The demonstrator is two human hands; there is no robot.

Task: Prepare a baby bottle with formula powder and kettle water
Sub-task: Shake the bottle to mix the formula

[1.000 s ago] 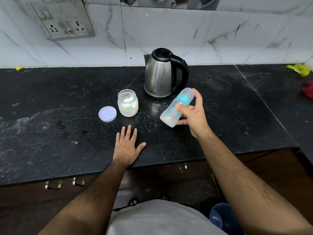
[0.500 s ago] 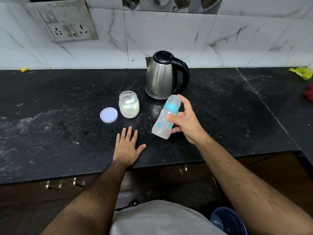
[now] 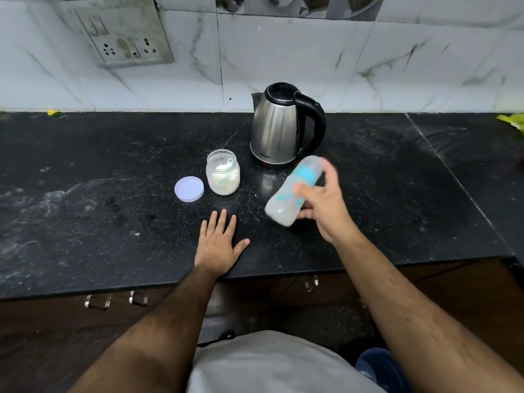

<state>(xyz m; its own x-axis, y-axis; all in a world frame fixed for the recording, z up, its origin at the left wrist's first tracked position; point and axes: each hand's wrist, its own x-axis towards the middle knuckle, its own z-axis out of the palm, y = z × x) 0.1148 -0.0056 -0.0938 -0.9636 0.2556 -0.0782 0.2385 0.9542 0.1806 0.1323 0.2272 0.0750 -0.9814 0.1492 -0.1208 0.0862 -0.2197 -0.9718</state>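
Right now I see my right hand (image 3: 326, 207) wrapped around the baby bottle (image 3: 293, 191), fingers behind it and thumb across the front, so that grip is closed on the bottle. I hold it tilted above the counter (image 3: 85, 194), its blue collar and cap end pointing up and away toward the kettle (image 3: 279, 129), its base lower and nearer to me. The bottle and my fingers look smeared with motion blur, and the contents look cloudy white; I cannot tell how full it is.

My left hand (image 3: 218, 245) lies flat on the counter near the front edge, palm down, fingers spread forward and thumb out to the side. That grip is open and has hold of nothing.

Beyond my left hand stands the powder jar (image 3: 223, 173), open at the top, with pale powder in its lower part and a white scoop (image 3: 225, 165) resting inside. Its round lid (image 3: 189, 188) lies flat on the counter just beside the jar, on the left, not touching it as far as I can see.

Farther back, to the right of the jar, the steel kettle stands upright with its black lid shut and its black handle facing right. The dark counter is dusted with pale streaks and specks. A wall socket (image 3: 124, 38) sits on the tiled wall at the upper left.
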